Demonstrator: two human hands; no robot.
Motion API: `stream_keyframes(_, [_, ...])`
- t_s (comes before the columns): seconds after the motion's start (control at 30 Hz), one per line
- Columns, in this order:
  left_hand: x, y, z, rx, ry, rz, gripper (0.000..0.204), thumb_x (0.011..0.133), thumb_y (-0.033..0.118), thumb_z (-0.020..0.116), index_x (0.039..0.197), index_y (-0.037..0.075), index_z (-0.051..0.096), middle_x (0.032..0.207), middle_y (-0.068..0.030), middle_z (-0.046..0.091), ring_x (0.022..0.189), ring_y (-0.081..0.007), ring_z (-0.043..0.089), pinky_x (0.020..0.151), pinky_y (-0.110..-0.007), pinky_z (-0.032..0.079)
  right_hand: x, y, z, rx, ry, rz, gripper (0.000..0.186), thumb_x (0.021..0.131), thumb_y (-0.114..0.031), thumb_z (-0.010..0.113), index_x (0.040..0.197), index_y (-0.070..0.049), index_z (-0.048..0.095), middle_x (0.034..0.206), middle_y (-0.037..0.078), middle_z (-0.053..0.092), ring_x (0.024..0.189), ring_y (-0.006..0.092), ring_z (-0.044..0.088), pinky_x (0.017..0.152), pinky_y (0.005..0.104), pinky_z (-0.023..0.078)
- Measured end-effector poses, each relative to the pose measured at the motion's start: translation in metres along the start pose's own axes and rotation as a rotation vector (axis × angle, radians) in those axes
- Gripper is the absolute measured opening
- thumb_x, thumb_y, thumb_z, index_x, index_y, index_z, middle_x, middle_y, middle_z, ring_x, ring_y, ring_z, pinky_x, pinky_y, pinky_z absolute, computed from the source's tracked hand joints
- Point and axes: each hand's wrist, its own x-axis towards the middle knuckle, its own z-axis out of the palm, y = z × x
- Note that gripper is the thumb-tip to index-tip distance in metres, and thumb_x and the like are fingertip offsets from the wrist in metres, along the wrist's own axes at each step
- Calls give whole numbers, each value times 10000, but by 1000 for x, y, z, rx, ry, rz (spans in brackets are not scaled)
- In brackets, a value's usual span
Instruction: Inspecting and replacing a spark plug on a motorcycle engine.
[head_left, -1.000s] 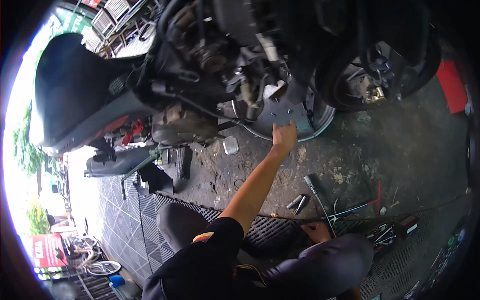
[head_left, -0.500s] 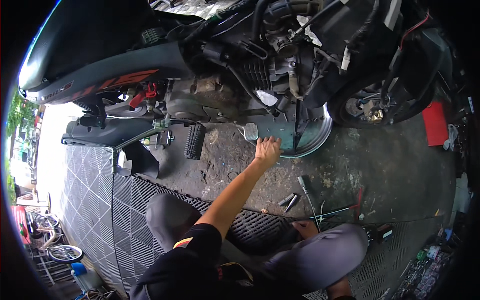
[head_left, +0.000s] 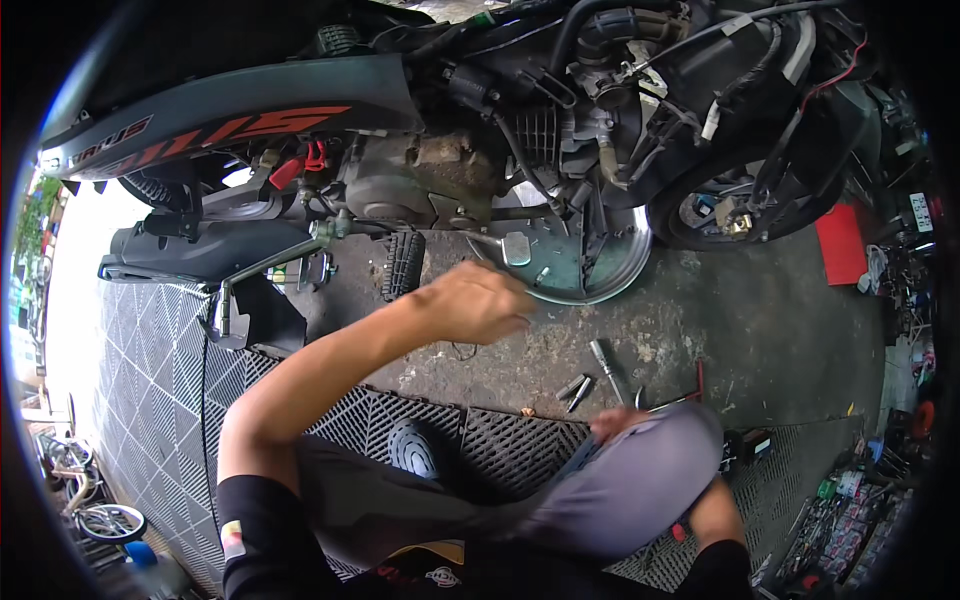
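My left hand [head_left: 482, 305], fingers curled, is above the concrete floor [head_left: 750, 330], in front of a round metal pan [head_left: 605, 292] with small parts in it; whether it holds anything is hidden. My right hand [head_left: 612, 425] shows partly behind my right knee, its grip unclear. Near it lie a long socket tool [head_left: 608, 368], several small cylindrical pieces [head_left: 572, 387] and a red-handled tool [head_left: 699, 375]. A black scooter [head_left: 250, 105] with exposed engine [head_left: 420, 175] stands over the pan; a rubber footpeg [head_left: 402, 265] is left of the pan.
The scooter's wheel [head_left: 740, 200] is at upper right, with a red flat object [head_left: 840, 245] beside it. Black interlocking mats [head_left: 150, 390] cover the near floor. A bicycle [head_left: 105, 515] is at far left; piled tools and parts [head_left: 840, 510] are at right.
My left hand has pulled back from the pan, down and to the left, its fingers more curled. My view has shifted, and a sandaled foot now shows below.
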Motion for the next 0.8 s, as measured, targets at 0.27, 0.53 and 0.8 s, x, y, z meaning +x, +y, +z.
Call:
stream_keyframes(0.27, [-56, -48, -17, 40, 127, -227, 233, 880, 260, 672, 971, 51, 725, 879, -138, 721, 785, -353, 691, 696, -442, 551, 10, -290, 41, -879, 80, -378, 428, 1028, -270, 578, 1381, -33, 522, 1027, 60, 708, 899, 110, 643, 772, 276, 527])
stream_keyframes(0.53, [-45, -49, -11, 148, 90, -283, 224, 866, 296, 672, 909, 83, 726, 740, -160, 695, 713, -351, 684, 672, -466, 541, 5, -328, 154, -1020, 253, -850, 334, 956, -281, 650, 1173, -29, 669, 997, 131, 752, 903, 229, 731, 817, 351, 560])
stream_keyframes(0.8, [-40, -51, -13, 126, 60, -292, 285, 887, 340, 641, 882, 64, 712, 761, -193, 688, 748, -381, 683, 709, -495, 547, 3, -311, 120, -902, 233, -683, 336, 975, -258, 639, 1199, -9, 661, 1057, 146, 738, 995, 227, 709, 878, 341, 547])
